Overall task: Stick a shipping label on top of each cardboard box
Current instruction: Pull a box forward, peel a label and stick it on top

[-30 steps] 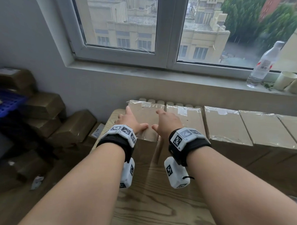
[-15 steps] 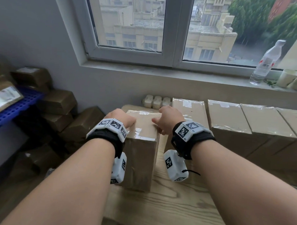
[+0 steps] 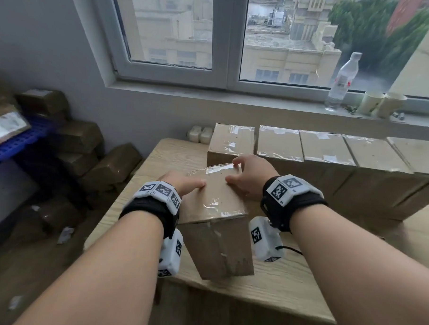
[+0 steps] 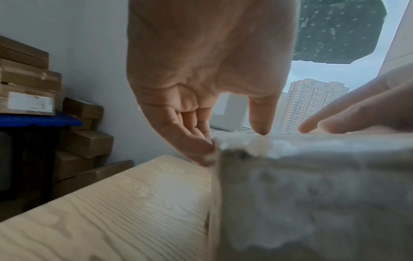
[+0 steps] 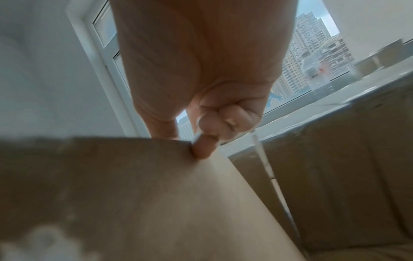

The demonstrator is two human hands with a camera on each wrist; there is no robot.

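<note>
A tall cardboard box [image 3: 214, 199] sealed with clear tape stands near the front of the wooden table [image 3: 159, 160], a little askew. My left hand [image 3: 183, 183] grips its left side, thumb on top and fingers down the side [image 4: 201, 150]. On its right far corner, my right hand [image 3: 247, 173] holds it with the thumb on top and curled fingers [image 5: 205, 146] against the side. The box fills the lower part of the left wrist view [image 4: 312, 194] and the right wrist view [image 5: 134, 194]. A row of several like boxes [image 3: 327, 147] lines the table's back under the window.
A water bottle [image 3: 341, 82] and paper cups [image 3: 373, 103] stand on the sill. Taped boxes [image 3: 79, 136] are piled on the floor at the left. A blue crate [image 3: 20, 141] there carries a box with a white label [image 3: 6, 126]. Small white objects [image 3: 200, 133] sit behind the row.
Both hands have drawn the leftmost box out of the back row toward me, to the table's front. The head view has pulled back and shows more of the table.
</note>
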